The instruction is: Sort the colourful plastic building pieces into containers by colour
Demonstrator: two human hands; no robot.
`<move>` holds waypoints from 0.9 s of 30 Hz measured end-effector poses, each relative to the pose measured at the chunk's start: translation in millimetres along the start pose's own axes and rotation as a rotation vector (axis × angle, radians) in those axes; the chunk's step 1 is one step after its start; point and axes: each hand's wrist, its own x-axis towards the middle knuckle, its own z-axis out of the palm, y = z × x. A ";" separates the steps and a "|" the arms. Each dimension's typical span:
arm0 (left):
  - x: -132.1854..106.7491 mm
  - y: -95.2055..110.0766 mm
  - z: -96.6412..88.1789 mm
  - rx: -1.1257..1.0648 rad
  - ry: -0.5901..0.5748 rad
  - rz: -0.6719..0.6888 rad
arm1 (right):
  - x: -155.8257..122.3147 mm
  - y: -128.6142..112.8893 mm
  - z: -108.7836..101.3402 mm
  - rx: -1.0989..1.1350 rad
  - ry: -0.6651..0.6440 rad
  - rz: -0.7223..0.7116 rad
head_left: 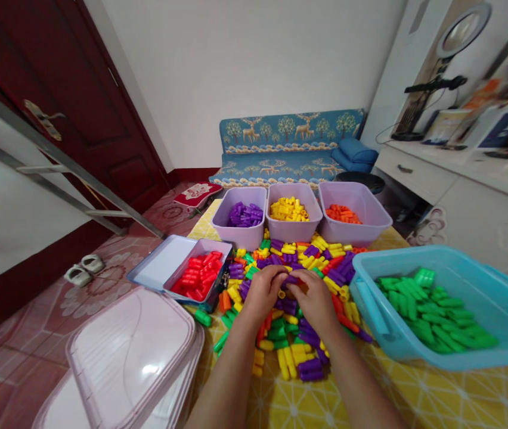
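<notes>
My left hand (266, 291) and my right hand (315, 298) meet over the middle of a heap of bullet-shaped plastic building blocks in purple, yellow, green, red and orange. A purple building block (290, 279) is pinched in my right fingers, partly covered by them. The left fingers are curled close against the same spot; what they grip is hidden. Just below the left fingertips a yellow block (281, 294) shows its open round end. Joined purple blocks (311, 369) and yellow blocks (287, 363) lie at the heap's near edge.
Behind the heap stand lilac bins of purple (238, 241), yellow (293, 231) and orange blocks (347, 233). A tin (213, 302) of red blocks is left; a blue tub (370, 310) of green ones is right. Lids (138, 339) lie front left. A yellow cloth (370, 393) covers the table.
</notes>
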 end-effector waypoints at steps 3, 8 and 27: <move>0.4 -0.2 -0.9 0.038 0.026 0.018 | -0.3 -3.3 -4.1 0.039 0.066 0.004; -3.0 -0.9 2.5 0.085 0.127 0.011 | -1.3 -2.6 -4.5 0.161 0.109 0.096; 41.5 -7.1 -16.6 0.338 0.102 -0.110 | -1.1 9.7 -4.6 0.220 0.213 0.181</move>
